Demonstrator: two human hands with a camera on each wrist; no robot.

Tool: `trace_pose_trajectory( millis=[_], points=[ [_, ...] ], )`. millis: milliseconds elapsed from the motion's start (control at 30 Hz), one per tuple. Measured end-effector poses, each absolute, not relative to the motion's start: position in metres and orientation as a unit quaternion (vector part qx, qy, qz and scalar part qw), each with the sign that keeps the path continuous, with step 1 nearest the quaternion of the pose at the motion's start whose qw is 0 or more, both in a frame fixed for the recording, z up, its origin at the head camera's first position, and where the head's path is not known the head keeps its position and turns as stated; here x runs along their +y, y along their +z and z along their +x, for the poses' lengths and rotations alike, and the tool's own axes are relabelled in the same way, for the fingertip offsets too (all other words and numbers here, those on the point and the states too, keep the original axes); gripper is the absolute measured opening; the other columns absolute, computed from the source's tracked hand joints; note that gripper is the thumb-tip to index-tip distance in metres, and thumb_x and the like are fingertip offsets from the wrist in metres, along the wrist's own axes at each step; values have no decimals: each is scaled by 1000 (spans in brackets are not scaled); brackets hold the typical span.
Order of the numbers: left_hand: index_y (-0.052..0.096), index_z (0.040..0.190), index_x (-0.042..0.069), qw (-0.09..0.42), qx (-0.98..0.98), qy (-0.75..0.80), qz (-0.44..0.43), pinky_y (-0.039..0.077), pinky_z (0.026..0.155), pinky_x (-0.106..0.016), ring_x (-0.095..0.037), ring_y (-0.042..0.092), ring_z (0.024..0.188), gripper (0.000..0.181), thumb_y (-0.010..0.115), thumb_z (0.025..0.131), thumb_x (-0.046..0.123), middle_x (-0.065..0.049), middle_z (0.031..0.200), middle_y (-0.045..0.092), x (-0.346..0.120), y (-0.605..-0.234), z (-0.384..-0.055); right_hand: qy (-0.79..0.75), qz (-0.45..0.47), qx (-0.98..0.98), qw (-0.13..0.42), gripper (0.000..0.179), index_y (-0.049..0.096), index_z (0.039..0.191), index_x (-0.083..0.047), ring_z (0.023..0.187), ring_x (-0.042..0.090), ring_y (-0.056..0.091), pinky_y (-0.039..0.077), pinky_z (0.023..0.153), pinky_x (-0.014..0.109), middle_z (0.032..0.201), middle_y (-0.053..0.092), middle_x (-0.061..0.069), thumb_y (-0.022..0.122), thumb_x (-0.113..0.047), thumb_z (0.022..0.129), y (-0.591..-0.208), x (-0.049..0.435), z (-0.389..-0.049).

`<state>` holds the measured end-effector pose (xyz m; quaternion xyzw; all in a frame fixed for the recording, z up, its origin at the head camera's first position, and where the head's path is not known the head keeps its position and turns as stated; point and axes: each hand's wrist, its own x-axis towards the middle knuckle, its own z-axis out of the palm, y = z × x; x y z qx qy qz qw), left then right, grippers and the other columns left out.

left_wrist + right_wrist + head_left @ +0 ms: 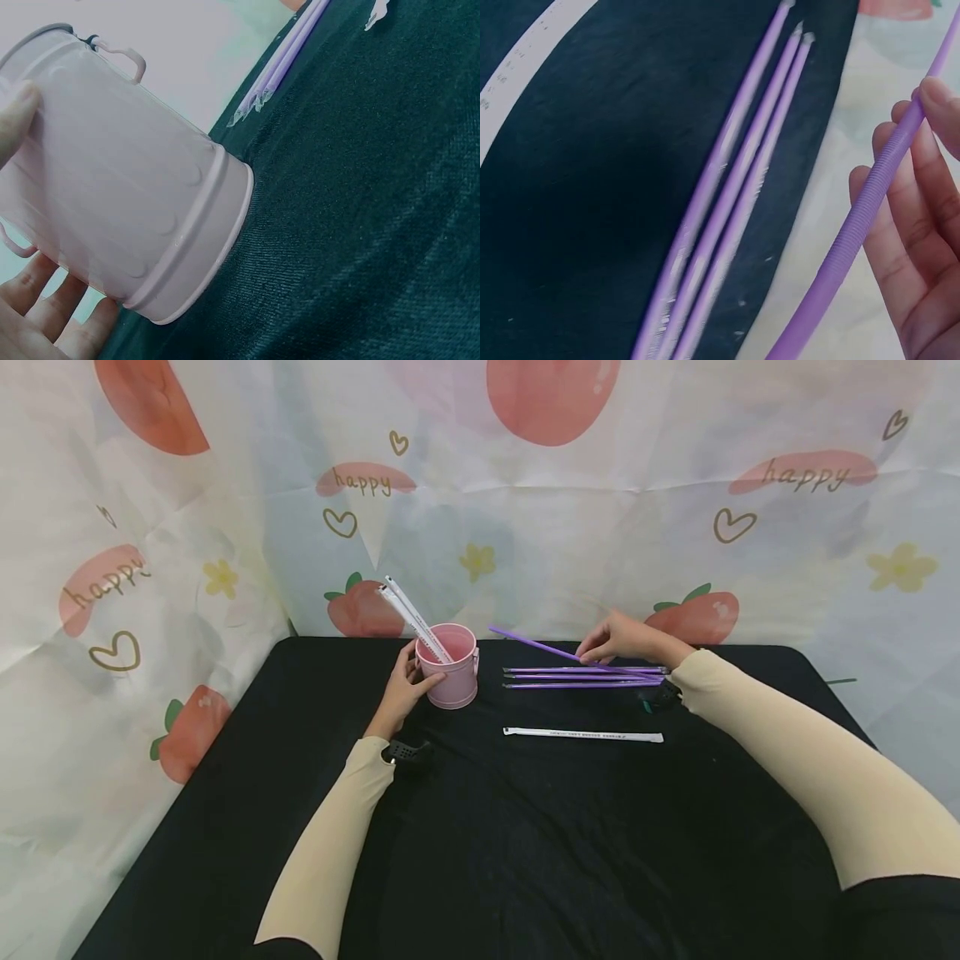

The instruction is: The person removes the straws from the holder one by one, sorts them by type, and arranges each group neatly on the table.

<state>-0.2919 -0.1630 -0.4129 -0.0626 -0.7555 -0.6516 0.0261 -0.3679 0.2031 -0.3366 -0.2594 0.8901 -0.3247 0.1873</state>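
My left hand (402, 692) grips a small pink bucket (454, 687) from its left side, thumb on the near wall and fingers around the back. White paper-wrapped straws (417, 622) lean out of the bucket's top. Between thumb and fingers, my right hand (618, 639) pinches a purple straw (531, 642), raised over the table and slanting up to the left. Its ribbed section shows in the right wrist view, where the straw (870, 191) crosses the fingers. Below that hand lie three purple straws (735, 176) in clear wrapping, side by side.
A single white wrapped straw (583, 735) lies on the black tablecloth (585, 843), nearer than the purple ones. Behind the table's far edge hangs a printed fabric backdrop (555, 527), which also covers the left side.
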Motion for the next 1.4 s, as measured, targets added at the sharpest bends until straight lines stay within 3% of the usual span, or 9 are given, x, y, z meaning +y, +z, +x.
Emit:
trace_pose_trajectory(
  millis=[500,833,1233,1400],
  points=[
    [21,148,13,32,-758,-648,-60,21,118,-43,-32,29,140,78,67,86,9,-20,147,31,-166,-423,-301,-293,-276,894,196,19,72,97,3,74,7,65,54,67,30,92,73,16,68,-11,85,-374,221,-371],
    [23,147,19,46,-766,-638,-58,27,115,-46,-31,31,139,77,68,86,13,-18,147,33,-167,-437,-309,-273,-284,901,184,15,73,93,2,73,10,64,54,65,27,88,73,14,68,-8,84,-394,224,-374],
    [19,148,10,20,-761,-647,-56,26,114,-50,-37,28,140,77,65,86,6,-26,148,27,-163,-414,-295,-251,-291,907,173,11,74,88,-1,73,6,64,54,68,27,84,74,10,70,-10,83,-408,222,-377],
    [21,148,14,28,-763,-644,-53,26,115,-49,-34,29,140,77,66,86,9,-23,148,28,-165,-424,-301,-231,-295,915,150,9,75,86,-3,73,5,62,53,69,28,82,74,9,71,-10,82,-410,220,-376]
  ],
)
